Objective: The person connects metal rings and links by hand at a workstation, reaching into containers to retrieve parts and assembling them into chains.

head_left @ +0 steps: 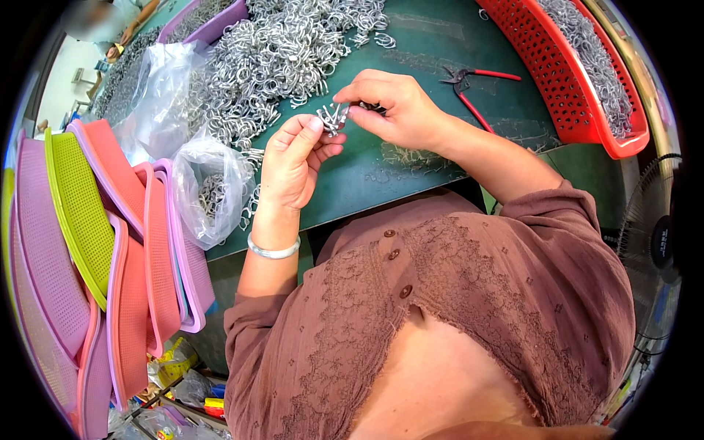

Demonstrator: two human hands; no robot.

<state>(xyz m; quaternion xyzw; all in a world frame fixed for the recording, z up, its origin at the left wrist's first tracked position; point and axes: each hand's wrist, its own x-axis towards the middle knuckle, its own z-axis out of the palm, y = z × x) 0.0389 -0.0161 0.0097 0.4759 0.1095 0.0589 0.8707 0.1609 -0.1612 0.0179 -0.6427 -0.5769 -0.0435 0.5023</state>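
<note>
Far left of the grip, stacked pink and green trays [88,242] lean beside a clear bag [213,192] of metal clips. The left hand [293,161] pinches closed on a small bunch of silver clips [331,117], and the right hand [400,110], fingertips closed, holds the same bunch from its other side. Behind the grip a clip heap [286,51] covers the green bench [411,44]; right of it lie red-handled pliers [469,84] and a red basket [572,95].

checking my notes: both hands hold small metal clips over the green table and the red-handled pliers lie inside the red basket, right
Not quite. The head view shows the red-handled pliers lying on the green table, beside the red basket, not inside it. Both the left hand and right hand do hold small metal clips.
</note>
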